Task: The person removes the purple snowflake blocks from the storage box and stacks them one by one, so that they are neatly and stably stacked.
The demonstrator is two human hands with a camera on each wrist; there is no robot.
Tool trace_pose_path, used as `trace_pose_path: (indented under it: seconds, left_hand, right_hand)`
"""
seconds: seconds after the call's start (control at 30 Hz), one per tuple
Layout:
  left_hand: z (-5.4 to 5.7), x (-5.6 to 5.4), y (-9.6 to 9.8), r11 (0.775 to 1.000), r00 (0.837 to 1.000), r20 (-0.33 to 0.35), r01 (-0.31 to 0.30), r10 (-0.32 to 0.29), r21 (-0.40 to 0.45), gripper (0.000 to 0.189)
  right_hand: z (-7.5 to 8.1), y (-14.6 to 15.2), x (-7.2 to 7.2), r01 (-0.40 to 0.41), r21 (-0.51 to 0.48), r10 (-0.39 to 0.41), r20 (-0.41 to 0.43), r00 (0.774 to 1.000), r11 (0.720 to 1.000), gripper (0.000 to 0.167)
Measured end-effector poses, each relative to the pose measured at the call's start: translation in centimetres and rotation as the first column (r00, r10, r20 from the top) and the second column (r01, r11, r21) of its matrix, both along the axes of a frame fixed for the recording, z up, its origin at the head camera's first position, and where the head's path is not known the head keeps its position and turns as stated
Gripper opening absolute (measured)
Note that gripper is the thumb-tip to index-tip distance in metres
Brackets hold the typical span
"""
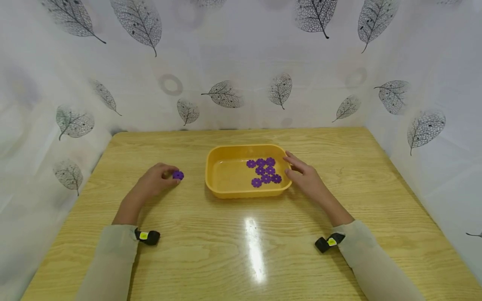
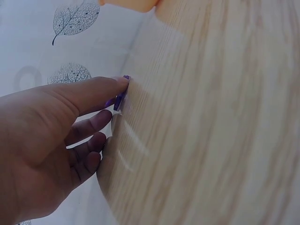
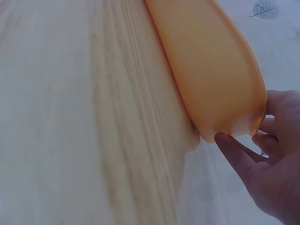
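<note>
In the head view my left hand (image 1: 154, 182) pinches a purple flower-shaped plastic piece (image 1: 178, 175) between thumb and fingers, low over the table left of the tray. The left wrist view shows that piece (image 2: 120, 99) edge-on under the thumb tip, partly hidden, with the other fingers loosely bent. A yellow rectangular tray (image 1: 229, 195) stands right of that hand. My right hand (image 1: 306, 179) rests at the tray's right end, thumb and fingertips touching the rim. Several purple flower-shaped pieces (image 1: 266, 179) lie flat inside the tray's right half.
The wood-grain table (image 1: 211, 251) carries a bright light reflection in front of the tray. A white curtain (image 1: 241, 58) printed with dark leaves hangs behind the table and along both sides. Each wrist wears a black strap device (image 1: 152, 238).
</note>
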State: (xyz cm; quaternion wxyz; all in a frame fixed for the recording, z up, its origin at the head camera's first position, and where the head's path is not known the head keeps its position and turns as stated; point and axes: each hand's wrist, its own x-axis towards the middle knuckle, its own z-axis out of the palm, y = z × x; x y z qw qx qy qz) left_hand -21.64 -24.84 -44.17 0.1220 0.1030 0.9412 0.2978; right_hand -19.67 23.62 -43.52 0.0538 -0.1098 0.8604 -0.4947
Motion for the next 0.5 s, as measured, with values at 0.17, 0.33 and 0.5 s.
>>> trace_pose_path:
  seconds: [0.17,0.33,0.5]
  left_hand:
    - [-0.03,-0.05,-0.04,1.000,1.000,-0.002,0.000,0.000,0.000,0.053]
    - [-0.21,-0.19,-0.16,1.000,1.000,0.003,0.002,-0.002,0.013,0.052]
    - [-0.37,-0.32,-0.30,1.000,1.000,0.011,0.005,-0.005,0.026,0.051]
  right_hand:
    - [-0.16,0.09,-0.12,0.002,0.006,-0.002,0.003,1.000,1.000,0.053]
    - [-0.29,0.14,-0.19,-0.006,0.000,0.006,0.003,1.000,1.000,0.053]
    - [-0.16,0.12,-0.11,-0.007,0.004,0.007,-0.001,1.000,1.000,0.053]
